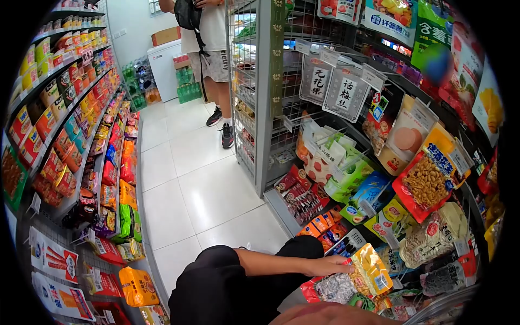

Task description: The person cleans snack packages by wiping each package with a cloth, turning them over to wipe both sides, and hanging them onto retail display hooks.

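My left hand (327, 265) reaches across my bent knee (214, 265) to the lower right shelf. Its fingers are closed at the edge of a yellow snack bag (375, 268) with a clear window. Just below that hand is a red-edged bag (335, 288) showing pale greyish pieces. My right hand (330, 315) is at the bottom edge, close under these bags. It is largely cut off and its fingers are mostly hidden, so its grip does not show. A green bag (360, 299) lies partly covered near it.
Hanging snack packets, including a bag of peanuts (425, 181), crowd the right rack. A metal post (265, 97) stands at the rack's end. Packed shelves (81, 135) line the left. Another person (211, 54) stands on the tiled floor (216, 184) near a white freezer (163, 70).
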A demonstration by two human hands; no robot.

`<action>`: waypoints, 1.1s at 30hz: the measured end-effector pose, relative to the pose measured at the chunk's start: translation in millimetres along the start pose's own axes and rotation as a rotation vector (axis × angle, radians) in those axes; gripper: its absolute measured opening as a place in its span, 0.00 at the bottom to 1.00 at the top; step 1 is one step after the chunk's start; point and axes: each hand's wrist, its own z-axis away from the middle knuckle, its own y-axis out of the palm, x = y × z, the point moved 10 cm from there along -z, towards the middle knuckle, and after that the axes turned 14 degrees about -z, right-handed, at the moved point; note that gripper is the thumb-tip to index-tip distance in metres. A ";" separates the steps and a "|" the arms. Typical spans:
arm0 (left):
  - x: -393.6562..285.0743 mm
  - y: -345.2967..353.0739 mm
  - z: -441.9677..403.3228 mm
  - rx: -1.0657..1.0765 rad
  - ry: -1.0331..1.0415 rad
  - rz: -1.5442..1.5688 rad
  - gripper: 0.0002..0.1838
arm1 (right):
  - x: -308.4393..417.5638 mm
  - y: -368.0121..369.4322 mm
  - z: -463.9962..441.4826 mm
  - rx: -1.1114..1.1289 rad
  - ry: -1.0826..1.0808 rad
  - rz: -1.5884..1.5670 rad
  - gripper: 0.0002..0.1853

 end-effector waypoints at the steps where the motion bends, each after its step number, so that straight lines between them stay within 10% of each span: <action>1: -6.6 3.1 1.0 0.000 0.023 0.013 0.24 | 1.9 -0.8 -0.5 0.009 -0.005 0.019 0.09; 2: -10.6 6.1 2.9 0.002 0.014 0.023 0.24 | 3.8 -1.6 -1.0 0.018 -0.009 0.038 0.09; 4: -18.1 10.3 7.3 0.002 -0.003 0.043 0.25 | -21.3 -0.7 30.3 -0.118 0.881 -0.199 0.09; 13: 6.3 12.9 16.0 0.027 -0.149 -0.022 0.25 | -43.9 6.2 93.8 -0.592 0.945 -0.660 0.15; 17: 2.7 34.8 14.8 0.116 -0.086 -0.005 0.26 | -4.6 -9.9 56.2 -0.306 1.093 -0.368 0.14; 22: 8.3 49.2 6.5 0.171 -0.151 -0.042 0.31 | -0.1 -21.5 63.5 -0.454 1.192 -0.429 0.15; 27: -99.6 -4.3 -3.4 -0.223 0.385 -0.387 0.39 | 5.6 -50.1 66.3 -0.460 1.092 -0.336 0.15; 33: -317.0 6.8 71.6 0.085 1.238 -0.602 0.56 | 10.2 -72.0 74.4 -0.454 1.039 -0.204 0.14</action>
